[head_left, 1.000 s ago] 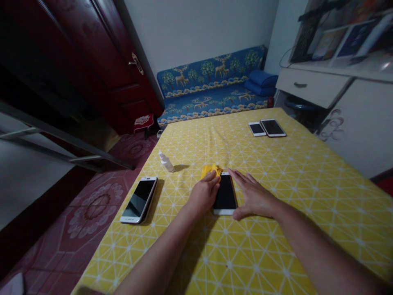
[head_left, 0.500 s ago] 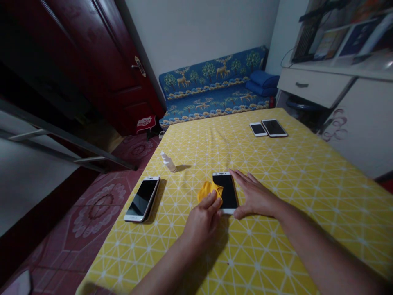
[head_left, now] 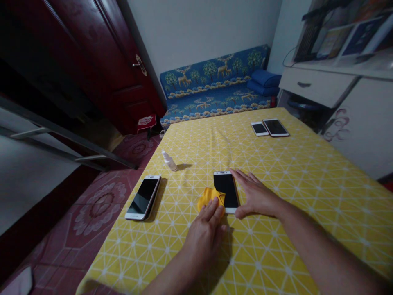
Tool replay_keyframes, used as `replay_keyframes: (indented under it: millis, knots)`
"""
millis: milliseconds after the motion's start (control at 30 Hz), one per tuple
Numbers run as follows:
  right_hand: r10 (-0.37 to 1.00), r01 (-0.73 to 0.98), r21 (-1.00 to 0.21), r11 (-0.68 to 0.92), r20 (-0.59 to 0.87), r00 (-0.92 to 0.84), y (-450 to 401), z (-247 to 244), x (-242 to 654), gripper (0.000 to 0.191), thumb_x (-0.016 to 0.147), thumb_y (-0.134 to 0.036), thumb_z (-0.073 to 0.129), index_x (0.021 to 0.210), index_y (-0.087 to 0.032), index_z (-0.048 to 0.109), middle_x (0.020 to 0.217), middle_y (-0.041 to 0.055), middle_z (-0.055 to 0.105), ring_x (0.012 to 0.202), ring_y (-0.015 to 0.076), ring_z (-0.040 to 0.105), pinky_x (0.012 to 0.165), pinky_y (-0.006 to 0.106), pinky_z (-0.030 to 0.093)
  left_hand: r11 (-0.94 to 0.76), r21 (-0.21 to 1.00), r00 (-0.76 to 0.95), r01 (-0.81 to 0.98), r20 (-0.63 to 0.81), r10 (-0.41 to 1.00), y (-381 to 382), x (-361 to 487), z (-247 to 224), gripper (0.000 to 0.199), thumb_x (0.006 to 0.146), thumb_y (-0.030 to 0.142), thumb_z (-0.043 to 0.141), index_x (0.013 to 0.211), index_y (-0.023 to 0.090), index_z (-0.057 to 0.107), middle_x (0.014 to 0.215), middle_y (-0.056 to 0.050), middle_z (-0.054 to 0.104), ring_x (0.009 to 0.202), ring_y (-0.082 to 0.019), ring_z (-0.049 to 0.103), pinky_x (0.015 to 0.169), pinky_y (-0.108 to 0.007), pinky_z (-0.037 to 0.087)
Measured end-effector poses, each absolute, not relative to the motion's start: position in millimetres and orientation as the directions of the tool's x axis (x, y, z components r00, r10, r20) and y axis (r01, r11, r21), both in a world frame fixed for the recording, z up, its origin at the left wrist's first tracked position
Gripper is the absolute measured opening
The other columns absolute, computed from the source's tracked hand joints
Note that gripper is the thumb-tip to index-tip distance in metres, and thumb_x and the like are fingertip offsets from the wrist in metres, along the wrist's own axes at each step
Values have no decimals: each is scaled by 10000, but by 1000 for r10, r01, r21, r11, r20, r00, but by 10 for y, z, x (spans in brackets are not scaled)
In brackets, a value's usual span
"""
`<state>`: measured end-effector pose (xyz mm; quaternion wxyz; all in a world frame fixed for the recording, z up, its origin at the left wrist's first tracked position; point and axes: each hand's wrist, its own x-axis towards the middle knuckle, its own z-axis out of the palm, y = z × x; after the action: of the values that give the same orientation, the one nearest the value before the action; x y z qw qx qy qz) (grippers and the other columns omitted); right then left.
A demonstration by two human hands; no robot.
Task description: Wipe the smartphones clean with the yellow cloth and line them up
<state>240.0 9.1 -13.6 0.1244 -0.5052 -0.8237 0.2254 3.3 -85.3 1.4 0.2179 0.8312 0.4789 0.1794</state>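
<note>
A black-screened smartphone with a white frame (head_left: 226, 189) lies flat on the yellow patterned tablecloth (head_left: 270, 250). My right hand (head_left: 256, 196) is at its right side, with the fingertips at the upper corner and the thumb at the lower corner. My left hand (head_left: 204, 237) presses a crumpled yellow cloth (head_left: 208, 199) against the phone's lower left edge. The fingers cover part of the cloth.
Left of the hands lies a white-framed phone (head_left: 143, 197), with a small spray bottle (head_left: 169, 161) beyond it. A small phone (head_left: 259, 128) and a larger one (head_left: 275, 127) lie far right. The table's left edge drops to a patterned floor (head_left: 98, 209).
My left hand and the yellow cloth have slid down the phone, from its top end to its lower left edge. My right hand stays beside the phone.
</note>
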Motion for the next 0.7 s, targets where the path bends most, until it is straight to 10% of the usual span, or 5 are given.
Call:
replay_keyframes:
  millis: [333, 700]
  knots:
    - [881, 770, -505, 389, -39, -471, 95, -109, 2393, 1472, 474, -624, 858, 1618, -204, 32, 1664, 172, 158, 1535, 357, 107, 1239, 576, 65, -351, 743, 389, 569, 132, 912, -315, 127, 93, 385, 931, 330, 589, 1268, 156, 657, 1492, -166, 506, 1372, -325, 499, 1123, -483, 467]
    - [869, 756, -501, 421, -17, -495, 109, -163, 2419, 1448, 510, -630, 843, 1617, -243, -5, 1673, 154, 127, 1534, 366, 104, 1232, 595, 58, -392, 705, 350, 591, 214, 912, 70, 197, 10, 315, 915, 287, 613, 1198, 179, 697, 1449, -138, 565, 1332, -291, 551, 1118, -445, 469]
